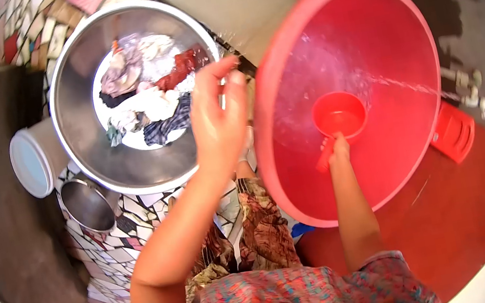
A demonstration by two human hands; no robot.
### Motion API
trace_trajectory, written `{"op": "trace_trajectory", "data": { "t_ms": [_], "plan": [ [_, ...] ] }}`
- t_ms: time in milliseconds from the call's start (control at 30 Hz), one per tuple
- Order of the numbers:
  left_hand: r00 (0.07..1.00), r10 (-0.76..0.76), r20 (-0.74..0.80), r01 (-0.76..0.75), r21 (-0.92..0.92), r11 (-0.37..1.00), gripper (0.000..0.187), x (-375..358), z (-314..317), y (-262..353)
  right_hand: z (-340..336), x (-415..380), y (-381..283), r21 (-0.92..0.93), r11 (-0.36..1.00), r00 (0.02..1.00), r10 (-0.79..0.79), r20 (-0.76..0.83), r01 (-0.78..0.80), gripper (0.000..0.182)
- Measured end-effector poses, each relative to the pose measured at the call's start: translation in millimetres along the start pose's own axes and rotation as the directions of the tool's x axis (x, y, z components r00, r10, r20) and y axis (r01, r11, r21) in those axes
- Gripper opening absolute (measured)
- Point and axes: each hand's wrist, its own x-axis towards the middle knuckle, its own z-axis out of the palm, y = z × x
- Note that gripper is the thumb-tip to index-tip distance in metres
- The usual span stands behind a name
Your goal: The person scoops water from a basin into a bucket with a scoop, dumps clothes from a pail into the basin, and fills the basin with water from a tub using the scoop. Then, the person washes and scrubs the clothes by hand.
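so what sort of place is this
Probably a home washing area: clothes lie in a big metal basin, water runs from a tap into a large red tub, and part of the floor is broken-tile mosaic.

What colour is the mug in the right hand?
The mug in the right hand is plain red, best seen in the head view.

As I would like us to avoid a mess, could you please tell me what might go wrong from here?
The right grip holds the red mug only by its handle, so a full scoop might tilt and spill.
The water stream lands close behind the mug in the pink tub; bumping into it could splash water out.
If the mug is carried across to the steel basin of laundry, drips could make the mosaic floor slippery.
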Motion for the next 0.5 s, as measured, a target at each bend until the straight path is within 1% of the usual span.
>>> {"op": "trace_trajectory", "data": {
  "t_ms": [33,67,100,133,167,200,233,267,300,333,367,400,433,467,500],
  "plan": [
    [0.989,0.103,0.103,-0.106,0.025,0.994,0.025,-17.3,22.5,5.0,-11.8,25.0,11.6,0.028,0.999,0.998,0.043,0.044,-0.045,0.042],
    [0.958,0.202,0.204,-0.214,0.037,0.976,0.026,-31.9,44.4,9.5,-19.2,55.2,31.4,0.059,0.997,0.998,0.054,0.03,-0.056,0.042],
    [0.937,0.164,0.307,-0.203,0.101,0.974,0.027,-47.0,70.2,3.5,-21.1,85.2,55.8,0.072,0.994,0.993,-0.077,-0.085,0.084,0.055],
    [0.907,0.123,0.403,-0.205,0.167,0.964,0.028,-62.8,99.2,-13.5,-16.5,98.8,65.8,0.088,0.985,0.98,-0.134,-0.147,0.148,0.062],
    [0.878,-0.042,0.476,-0.142,0.345,0.928,0.032,-82.9,133.4,-46.0,-11.2,110.7,74.8,0.097,0.972,0.96,-0.19,-0.207,0.214,0.069],
    [0.834,-0.213,0.509,-0.098,0.516,0.851,0.036,-98.4,158.7,-77.3,-5.6,117.0,79.2,0.102,0.985,0.969,-0.111,-0.222,0.137,0.076],
    [0.719,-0.478,0.504,0.027,0.667,0.745,0.04,-100.7,174.2,-87.5,-1.6,122.6,82.1,0.105,0.993,0.971,-0.033,-0.235,0.059,0.084],
    [0.553,-0.709,0.437,0.114,0.803,0.584,0.044,-100.9,191.1,-98.0,7.4,118.4,80.5,0.077,0.997,0.948,0.029,-0.317,-0.005,0.089],
    [0.543,-0.711,0.446,0.095,0.809,0.58,0.044,-99.5,202.3,-121.9,16.4,114.5,79.5,0.059,0.996,0.914,0.09,-0.396,-0.072,0.093],
    [0.394,-0.809,0.436,0.218,0.811,0.543,0.047,-95.7,208.8,-153.5,33.4,86.5,63.0,0.017,0.991,0.837,0.124,-0.534,-0.136,0.095],
    [0.226,-0.878,0.422,0.332,0.814,0.477,0.051,-96.4,214.1,-175.0,48.3,39.7,37.1,0.104,0.99,0.891,0.133,-0.434,-0.096,0.097],
    [0.192,-0.934,0.302,0.593,0.722,0.356,0.052,-102.6,219.5,-184.4,55.5,9.0,21.1,0.197,0.978,0.934,0.13,-0.333,-0.066,0.098],
    [0.2,-0.905,0.376,0.52,0.742,0.423,0.052,-104.4,218.3,-198.7,51.6,79.5,72.3,0.033,0.999,0.798,0.007,-0.603,0.016,0.08],
    [0.2,-0.871,0.449,0.446,0.75,0.489,0.054,-102.3,216.3,-212.8,42.1,94.5,71.3,0.051,0.999,0.787,0.031,-0.616,0.001,0.08],
    [0.184,-0.877,0.443,0.433,0.765,0.477,0.054,-99.5,218.6,-221.8,28.7,105.7,66.0,0.099,0.994,0.899,0.092,-0.428,-0.055,0.082]
  ]
}}
